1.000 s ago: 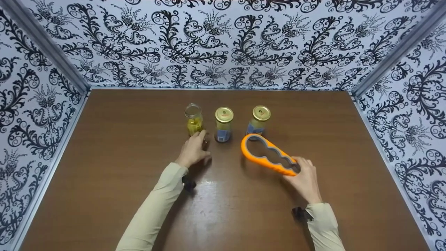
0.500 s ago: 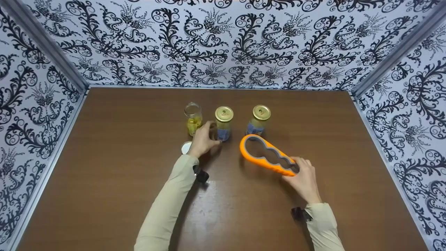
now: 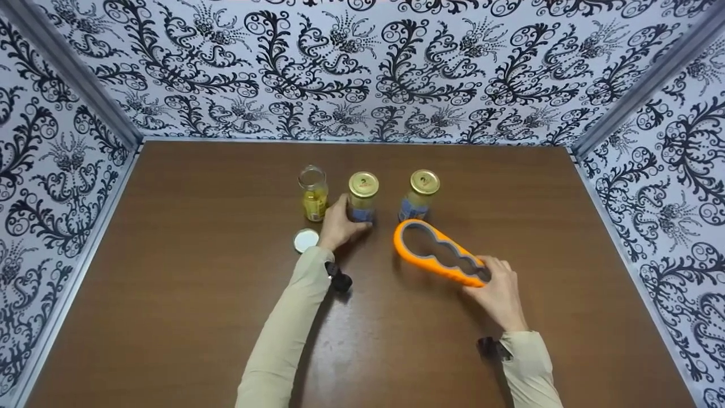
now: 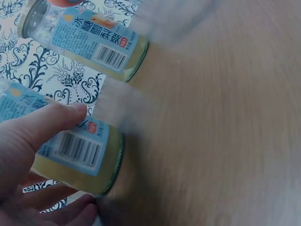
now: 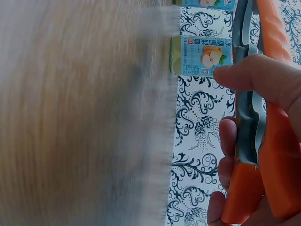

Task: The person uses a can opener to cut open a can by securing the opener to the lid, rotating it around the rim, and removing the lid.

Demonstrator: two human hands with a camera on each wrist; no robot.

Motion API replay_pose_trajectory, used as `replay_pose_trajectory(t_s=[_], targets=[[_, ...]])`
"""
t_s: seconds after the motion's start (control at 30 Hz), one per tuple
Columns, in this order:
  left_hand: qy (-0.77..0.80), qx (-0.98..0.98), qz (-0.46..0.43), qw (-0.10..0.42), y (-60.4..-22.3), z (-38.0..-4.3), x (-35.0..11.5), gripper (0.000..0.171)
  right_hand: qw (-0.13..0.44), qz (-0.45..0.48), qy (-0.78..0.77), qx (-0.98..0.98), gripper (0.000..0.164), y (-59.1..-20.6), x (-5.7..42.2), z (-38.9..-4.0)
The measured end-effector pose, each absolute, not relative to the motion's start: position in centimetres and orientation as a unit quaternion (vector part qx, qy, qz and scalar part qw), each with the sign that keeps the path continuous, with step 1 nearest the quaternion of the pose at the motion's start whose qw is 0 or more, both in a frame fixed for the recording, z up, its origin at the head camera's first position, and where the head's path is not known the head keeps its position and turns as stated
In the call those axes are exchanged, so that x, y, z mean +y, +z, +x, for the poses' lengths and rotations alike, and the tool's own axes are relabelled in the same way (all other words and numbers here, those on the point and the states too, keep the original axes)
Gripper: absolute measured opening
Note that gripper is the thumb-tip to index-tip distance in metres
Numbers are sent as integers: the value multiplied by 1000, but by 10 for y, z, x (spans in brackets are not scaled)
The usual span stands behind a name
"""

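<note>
My left hand [image 3: 341, 225] is at the middle lidded glass jar [image 3: 363, 187], thumb across its blue label and fingers around the other side. In the left wrist view that jar [image 4: 77, 153] shows pale yellow liquid inside. My right hand [image 3: 501, 289] grips the narrow end of an orange jar opener [image 3: 430, 264] with a grey scalloped inner edge, held above the table. A second gold-lidded jar [image 3: 420, 195] stands just beyond the opener's wide end. To the left of my left hand stands a lidless jar [image 3: 315, 195] with yellow contents.
A loose lid [image 3: 306, 240], white side up, lies on the brown table [image 3: 198, 255] in front of the lidless jar. Patterned white walls [image 3: 362, 68] rise behind the table and along both sides.
My left hand has moved right, from beside the lidless jar to the middle jar, uncovering the loose lid on the table. The right hand and the jar opener have barely moved.
</note>
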State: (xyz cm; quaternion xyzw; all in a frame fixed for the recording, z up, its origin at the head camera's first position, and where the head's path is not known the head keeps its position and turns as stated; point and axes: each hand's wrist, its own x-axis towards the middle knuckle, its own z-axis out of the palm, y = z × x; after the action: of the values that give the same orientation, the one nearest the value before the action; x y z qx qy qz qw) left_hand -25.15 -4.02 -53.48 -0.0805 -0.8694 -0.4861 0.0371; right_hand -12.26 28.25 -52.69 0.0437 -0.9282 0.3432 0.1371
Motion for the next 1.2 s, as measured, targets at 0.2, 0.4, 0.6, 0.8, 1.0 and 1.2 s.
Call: replay_pose_trajectory(t_s=[0.2, 0.4, 0.6, 0.8, 1.0, 1.2], targets=[[-516, -854, -58, 40, -541, -256, -36, 67, 121, 39, 341, -931, 52, -528, 279, -122], [-528, -847, -50, 34, -540, -256, -38, 64, 125, 44, 341, -931, 51, -529, 280, -122], [-525, -850, -54, 12, -538, -253, -37, 62, 134, 49, 339, -930, 50, -528, 281, -120], [-516, -854, -67, 3, -536, -249, -35, 61, 120, 36, 339, -932, 52, -528, 282, -120], [-495, -864, -92, -3, -533, -244, -35, 59, 130, 26, 341, -931, 53, -525, 285, -120], [-486, -867, -111, -4, -527, -238, -36, 59, 142, 19, 344, -928, 53, -518, 288, -121]])
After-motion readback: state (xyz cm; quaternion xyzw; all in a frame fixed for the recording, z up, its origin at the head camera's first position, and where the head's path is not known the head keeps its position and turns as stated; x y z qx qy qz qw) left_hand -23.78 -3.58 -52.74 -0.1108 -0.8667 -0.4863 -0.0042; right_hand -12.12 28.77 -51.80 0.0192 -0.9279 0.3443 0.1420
